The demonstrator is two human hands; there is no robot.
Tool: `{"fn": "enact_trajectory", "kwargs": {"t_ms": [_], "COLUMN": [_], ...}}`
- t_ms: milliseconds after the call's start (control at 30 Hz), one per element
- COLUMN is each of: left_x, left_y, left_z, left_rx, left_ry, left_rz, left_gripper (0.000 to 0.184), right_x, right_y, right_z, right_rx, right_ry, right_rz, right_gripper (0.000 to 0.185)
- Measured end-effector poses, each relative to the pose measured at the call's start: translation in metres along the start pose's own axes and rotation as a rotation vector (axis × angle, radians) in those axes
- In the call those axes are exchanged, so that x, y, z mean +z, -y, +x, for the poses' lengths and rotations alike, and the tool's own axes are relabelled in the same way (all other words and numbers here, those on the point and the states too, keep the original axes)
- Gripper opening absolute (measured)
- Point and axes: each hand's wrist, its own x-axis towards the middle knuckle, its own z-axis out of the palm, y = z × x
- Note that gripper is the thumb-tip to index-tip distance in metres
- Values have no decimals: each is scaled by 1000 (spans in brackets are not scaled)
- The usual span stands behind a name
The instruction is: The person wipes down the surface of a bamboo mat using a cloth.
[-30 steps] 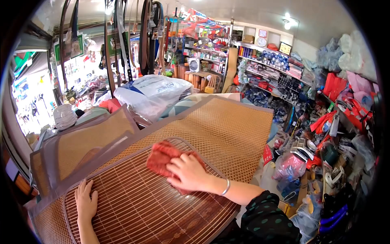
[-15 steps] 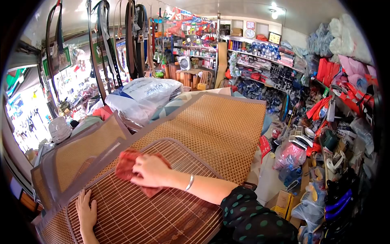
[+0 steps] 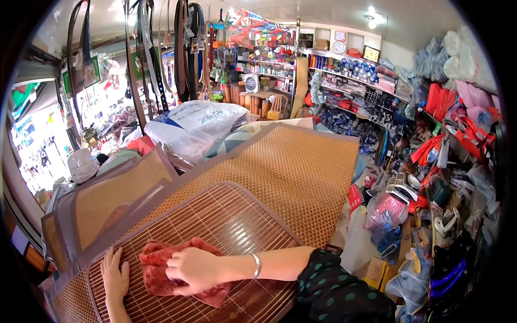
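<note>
A reddish-brown cloth lies bunched against a dark brown slatted panel with a rounded border. My right hand grips it from above, fingers curled into the fabric, with a silver bangle on the wrist. To the left, my left hand rests flat on the panel's edge, fingers stretched out and holding nothing. The panel is part of a tan woven mat with a grey-brown border, which spreads out beyond both hands. The palm side of my right hand is hidden.
Another folded section of woven matting lies at the left. Behind the mat sits a white plastic-wrapped package. Belts hang overhead at the left. Bagged goods crowd the right side, and stocked shelves line the back.
My right hand has slid the cloth down the slatted panel, closer to me and slightly left. My left hand has stayed in place. The view has shifted slightly.
</note>
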Motion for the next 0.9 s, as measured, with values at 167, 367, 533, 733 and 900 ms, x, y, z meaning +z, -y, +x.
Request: {"fn": "enact_trajectory", "kwargs": {"t_ms": [167, 367, 533, 733, 900], "left_x": [0, -1, 1, 1, 1], "left_y": [-3, -2, -1, 1, 1], "left_z": [-2, -1, 0, -1, -3], "left_rx": [-41, -27, -38, 2, -23], "left_ry": [-15, -11, 3, -13, -37], "left_rz": [-6, -19, -14, 11, -26], "left_gripper": [46, 46, 46, 46, 46], "right_x": [-19, -62, -34, 0, -41], "right_y": [-83, -52, 15, -16, -80], "right_z": [1, -23, -20, 15, -12], "right_rx": [354, 541, 67, 183, 456], "right_ry": [-240, 101, 200, 137, -143], "right_rz": [-181, -240, 136, 152, -145], "right_gripper": [38, 28, 29, 27, 27]}}
